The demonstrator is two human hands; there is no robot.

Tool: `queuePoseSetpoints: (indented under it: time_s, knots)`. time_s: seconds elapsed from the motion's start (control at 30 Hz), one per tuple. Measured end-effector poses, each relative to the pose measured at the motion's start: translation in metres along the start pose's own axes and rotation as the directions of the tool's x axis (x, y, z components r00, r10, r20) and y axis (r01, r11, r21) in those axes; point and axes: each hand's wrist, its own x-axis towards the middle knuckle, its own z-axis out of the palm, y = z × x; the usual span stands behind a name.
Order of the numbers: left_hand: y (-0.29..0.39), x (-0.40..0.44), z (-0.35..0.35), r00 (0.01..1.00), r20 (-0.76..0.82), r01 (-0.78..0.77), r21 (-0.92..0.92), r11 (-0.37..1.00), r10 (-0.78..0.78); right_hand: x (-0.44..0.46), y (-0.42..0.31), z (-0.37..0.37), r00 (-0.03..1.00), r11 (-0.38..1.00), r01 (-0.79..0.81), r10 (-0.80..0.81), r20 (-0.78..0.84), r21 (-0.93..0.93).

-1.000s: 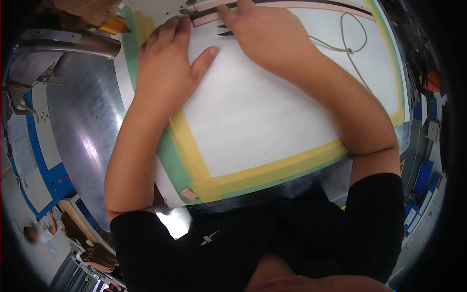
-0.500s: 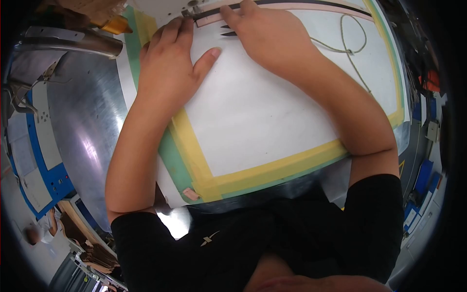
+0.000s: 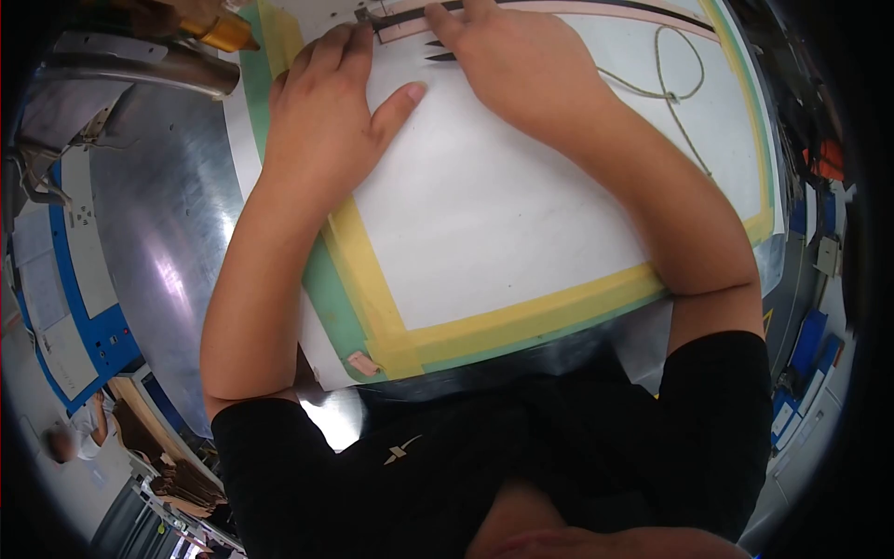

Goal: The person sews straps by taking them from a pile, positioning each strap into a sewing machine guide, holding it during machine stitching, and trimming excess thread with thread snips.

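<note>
My left hand lies on the work surface with its thumb spread away from the fingers. Its fingertips are at the left end of a long pink strip with a black band along it. A small metal piece sits beside those fingertips. Further right, my right hand has its fingertips on the same strip. A dark two-pointed tool sticks out from under the right hand, tips to the left; the rest is hidden by the hand. Both hands are over a white sheet.
Yellow tape borders the sheet on a green mat. A looped cord lies right of my right hand. At upper left are a metal tube and an amber-tipped tool. Another person is at far left.
The view has shifted slightly. Both hands stay at nearly the same places along the strip, and the dark tool's tips still show under my right hand.
</note>
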Motion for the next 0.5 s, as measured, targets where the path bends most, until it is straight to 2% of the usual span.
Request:
queuePoseSetpoints:
  time_s: [0.2,0.3,0.4,0.5]
  knots:
    - [-0.003,-0.001,0.005,1.000,-0.008,0.020,0.003,1.000,-0.020,0.004,0.006,0.009,1.000,0.999,0.023,-0.023,0.003,0.030]
    - [-0.002,-0.001,0.003,1.000,0.004,0.027,0.006,1.000,-0.027,0.004,0.000,0.007,0.999,0.999,-0.036,0.036,0.025,-0.003]
    - [-0.001,-0.001,0.004,0.999,0.004,0.038,0.023,0.999,-0.038,0.003,0.010,0.034,0.982,0.991,0.064,-0.042,-0.182,0.120]
    - [-0.001,-0.001,0.003,0.999,0.011,0.038,0.026,0.999,-0.039,0.001,0.012,0.037,0.975,0.992,0.075,-0.053,-0.215,0.097]
